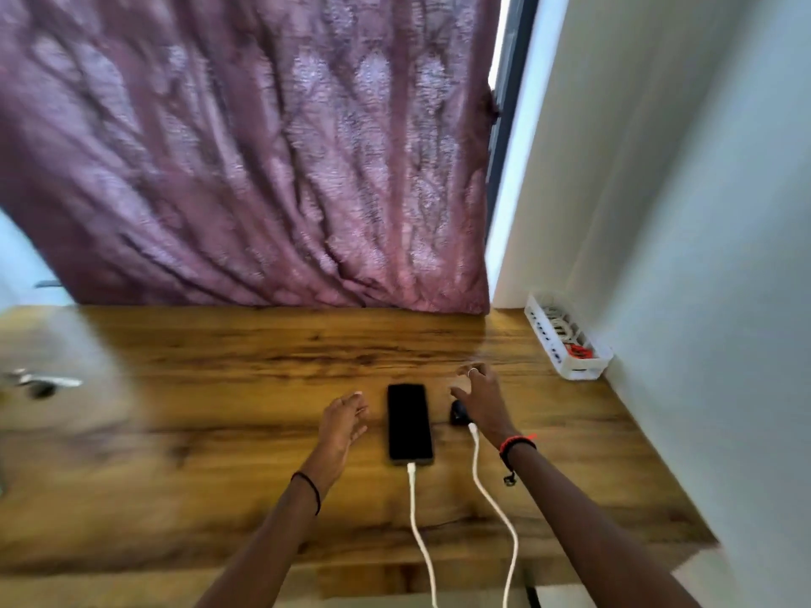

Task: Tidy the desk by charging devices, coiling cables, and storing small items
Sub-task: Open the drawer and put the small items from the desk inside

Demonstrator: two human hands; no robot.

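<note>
A black phone (pixel 409 423) lies flat on the wooden desk (pixel 245 366) with a white cable (pixel 419 533) plugged into its near end. A small black device (pixel 457 413) sits just right of the phone, with a second white cable (pixel 496 506) plugged into it. My left hand (pixel 344 425) hovers left of the phone, fingers relaxed and holding nothing. My right hand (pixel 480 399) is spread open over the small black device, partly hiding it. A white basket (pixel 570 344) at the desk's far right corner holds coiled white cables and something red.
A purple curtain (pixel 263 147) hangs behind the desk. A white wall (pixel 702 256) runs along the right side. A blurred metal object (pixel 39 381) lies at the desk's far left. Both cables run off the desk's near edge.
</note>
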